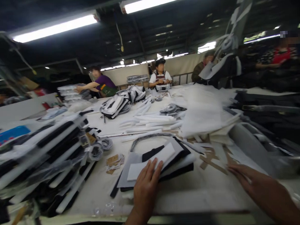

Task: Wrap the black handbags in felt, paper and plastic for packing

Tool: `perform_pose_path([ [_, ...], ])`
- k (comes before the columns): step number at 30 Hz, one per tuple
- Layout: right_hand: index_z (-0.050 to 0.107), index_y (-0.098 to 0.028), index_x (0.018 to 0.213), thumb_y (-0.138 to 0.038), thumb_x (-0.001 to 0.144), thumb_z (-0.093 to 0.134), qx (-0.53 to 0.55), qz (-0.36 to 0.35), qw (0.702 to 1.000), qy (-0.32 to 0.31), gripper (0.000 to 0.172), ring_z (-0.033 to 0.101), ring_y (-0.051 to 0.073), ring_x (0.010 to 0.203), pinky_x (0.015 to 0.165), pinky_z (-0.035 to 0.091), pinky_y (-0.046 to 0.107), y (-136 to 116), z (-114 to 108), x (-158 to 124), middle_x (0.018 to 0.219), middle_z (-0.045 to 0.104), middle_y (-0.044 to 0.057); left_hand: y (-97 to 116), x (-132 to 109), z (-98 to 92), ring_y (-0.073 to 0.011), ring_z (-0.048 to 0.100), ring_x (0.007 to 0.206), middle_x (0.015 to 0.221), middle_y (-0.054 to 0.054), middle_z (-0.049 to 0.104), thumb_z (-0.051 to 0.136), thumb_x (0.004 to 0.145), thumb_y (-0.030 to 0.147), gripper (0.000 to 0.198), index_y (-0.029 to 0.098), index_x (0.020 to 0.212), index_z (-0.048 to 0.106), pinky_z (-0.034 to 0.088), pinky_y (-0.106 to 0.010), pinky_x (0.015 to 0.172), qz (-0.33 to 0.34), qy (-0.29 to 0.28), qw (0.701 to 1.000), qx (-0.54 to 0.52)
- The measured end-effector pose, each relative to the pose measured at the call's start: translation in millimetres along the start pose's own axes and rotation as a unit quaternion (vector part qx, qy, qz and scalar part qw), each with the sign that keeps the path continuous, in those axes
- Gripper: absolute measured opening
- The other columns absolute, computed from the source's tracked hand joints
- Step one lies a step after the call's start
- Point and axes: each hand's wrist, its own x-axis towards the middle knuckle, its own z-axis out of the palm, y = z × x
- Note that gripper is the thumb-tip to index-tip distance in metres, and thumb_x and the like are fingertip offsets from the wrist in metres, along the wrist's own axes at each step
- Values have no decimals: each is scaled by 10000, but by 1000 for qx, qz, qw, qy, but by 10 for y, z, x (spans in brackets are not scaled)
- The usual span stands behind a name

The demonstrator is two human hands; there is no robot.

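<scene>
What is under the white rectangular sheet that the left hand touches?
Under the white rectangular sheet, a flat light-grey panel and black layers show past its edges. What lies beneath its middle is covered; the left hand hides more.

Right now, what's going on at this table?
A person's left hand rests on a layered bundle of white, grey and black pieces. The right hand is at some brown strips; blur hides whether it grips one. A black-and-white pile lies at left, and co-workers are across the table.
</scene>
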Motion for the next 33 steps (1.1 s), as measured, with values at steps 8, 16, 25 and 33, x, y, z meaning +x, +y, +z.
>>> perform_pose_path([
  [8, 670, -274, 1277, -429, 978, 502, 112, -24, 971, -209, 376, 695, 224, 1107, 968, 563, 328, -853, -207, -364, 1233, 716, 39, -73, -7, 20, -272, 540, 1318, 1503, -37, 498, 505, 877, 40, 773, 279, 1569, 258, 507, -398, 1023, 13, -24, 1000, -8],
  [16, 435, -103, 1493, -586, 921, 549, 5, -116, 979, -169, 758, 321, 366, 1452, 1160, 335, 564, -748, 648, -292, 1558, 353, 212, -64, 32, -21, -256, 532, 1326, 1506, -24, 496, 511, 874, 51, 757, 297, 1556, 292, 478, -373, 1050, -27, -20, 999, -22],
  [25, 368, -191, 1537, -633, 910, 538, 155, -266, 897, -317, 786, 313, 318, 1465, 1214, 223, 510, -1290, 693, 219, 1582, 350, 152, -88, 54, -20, -259, 543, 1316, 1494, -51, 511, 534, 898, 93, 713, 279, 1548, 309, 490, -378, 1046, -49, -3, 998, -34],
  [33, 656, -214, 1295, -233, 942, 528, 158, -234, 943, -176, 376, 634, 326, 1179, 1028, 506, 479, -1495, 918, 299, 1272, 686, 105, -48, 85, -20, -254, 569, 1290, 1457, -58, 550, 528, 788, -1, 737, 238, 1478, 427, 548, -387, 1000, -28, 8, 999, -23],
])
